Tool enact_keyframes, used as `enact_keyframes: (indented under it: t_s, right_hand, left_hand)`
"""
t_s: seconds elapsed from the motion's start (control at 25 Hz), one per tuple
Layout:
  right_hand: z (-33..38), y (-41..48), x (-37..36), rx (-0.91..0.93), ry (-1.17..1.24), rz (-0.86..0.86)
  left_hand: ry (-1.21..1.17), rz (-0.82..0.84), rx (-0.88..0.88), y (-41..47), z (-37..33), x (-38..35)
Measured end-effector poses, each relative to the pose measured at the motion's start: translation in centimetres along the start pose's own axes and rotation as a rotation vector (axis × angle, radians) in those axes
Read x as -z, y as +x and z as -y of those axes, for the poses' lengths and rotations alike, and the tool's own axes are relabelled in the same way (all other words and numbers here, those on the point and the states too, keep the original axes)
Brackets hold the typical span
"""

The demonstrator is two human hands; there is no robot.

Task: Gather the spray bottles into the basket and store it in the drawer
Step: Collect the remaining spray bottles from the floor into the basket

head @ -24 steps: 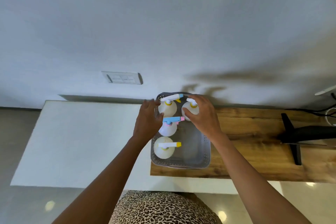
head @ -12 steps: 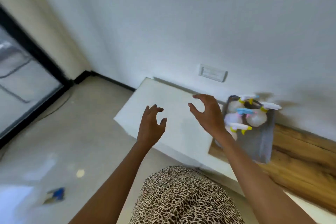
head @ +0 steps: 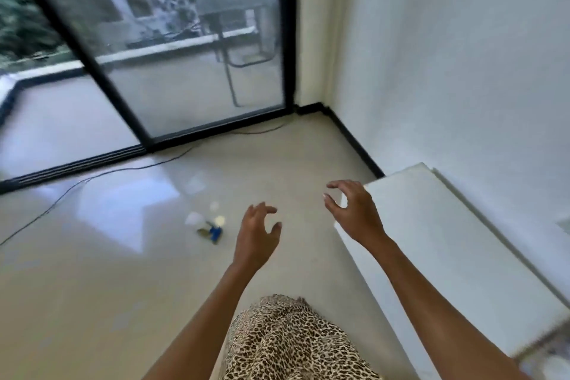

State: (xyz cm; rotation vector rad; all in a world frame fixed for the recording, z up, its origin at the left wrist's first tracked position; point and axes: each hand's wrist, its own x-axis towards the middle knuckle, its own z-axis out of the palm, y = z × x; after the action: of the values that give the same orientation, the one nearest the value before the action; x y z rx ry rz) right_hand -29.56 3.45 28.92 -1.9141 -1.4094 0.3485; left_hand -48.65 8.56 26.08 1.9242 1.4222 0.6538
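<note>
Over the pale glossy floor [head: 123, 287], two bare hands hover, holding nothing: the left hand [head: 257, 237] and the right hand [head: 354, 213] each have their fingers [head: 265, 209] spread and loosely curled. Left of the left hand, one small blue, white and yellowish object [head: 211, 230] lies on the floor, too blurred to tell whether it is a spray bottle. One flat white surface [head: 447, 256] runs along the right wall
</note>
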Motion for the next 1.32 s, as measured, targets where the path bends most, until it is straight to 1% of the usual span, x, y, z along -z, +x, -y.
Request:
enact_keyframes:
  t_s: [0.2, 0.32, 0.44, 0.64, 0.84, 0.96, 1.08, 1.2, 1.32]
  right_hand:
    - [3.9, 7.7, -8.8, 0.113, 0.019, 0.2]
    - [6.5, 12.6, -14.3, 0.141, 0.034, 0.322]
    - [8.7, 15.9, -19.5, 0.158, 0.025, 0.443]
    - [11.6, 19.5, -29.8, 0.108, -0.037, 0.651]
    - [12.2, 22.9, -40.7, -0.071, -0.085, 0.727]
    - [10.8, 24.5, -48.1, -0.18, -0.129, 0.769]
    - [8.1, 24.8, -55.4, -0.24, -0.195, 0.849]
    - [2.3, 24.0, -65.1, -0.282, -0.245, 0.932]
    - [-5.4, 22.8, -75.1, -0.253, -0.342, 0.994]
  left_hand:
    - [-0.025, -0.086, 0.202, 4.7, 6.6, 5.7]
    - [-0.011, -0.129, 0.325, 7.9, 10.0, 8.7]
    - [-0.035, -0.157, 0.399, 10.0, 13.1, 10.8]
    - [-0.055, -0.127, 0.568, 14.2, 21.3, 13.8]
    - [-0.023, 0.024, 0.645, 19.1, 31.9, 16.3]
    - [0.052, 0.105, 0.683, 22.1, 39.0, 16.5]
    - [0.096, 0.149, 0.715, 24.9, 45.0, 14.4]
    - [0.096, 0.174, 0.771, 27.5, 53.2, 8.9]
    - [0.103, 0.192, 0.824, 29.0, 62.2, 1.7]
